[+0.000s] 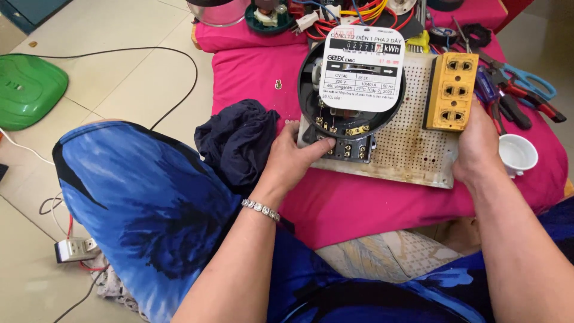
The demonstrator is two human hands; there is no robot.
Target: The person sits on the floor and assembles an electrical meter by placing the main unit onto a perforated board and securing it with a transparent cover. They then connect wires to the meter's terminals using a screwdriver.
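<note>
A round black electricity meter with a white face plate sits on a perforated white mounting board, which lies on a pink-covered low table. A yellow socket block is fixed to the board's right side. My left hand rests on the meter's terminal block at the board's near left corner, thumb on the terminals. My right hand grips the board's right edge below the socket block.
A dark blue cloth lies left of the board. Pliers and cutters and a small white cup lie to the right. Coloured wires pile behind. A green lid and cables are on the tiled floor.
</note>
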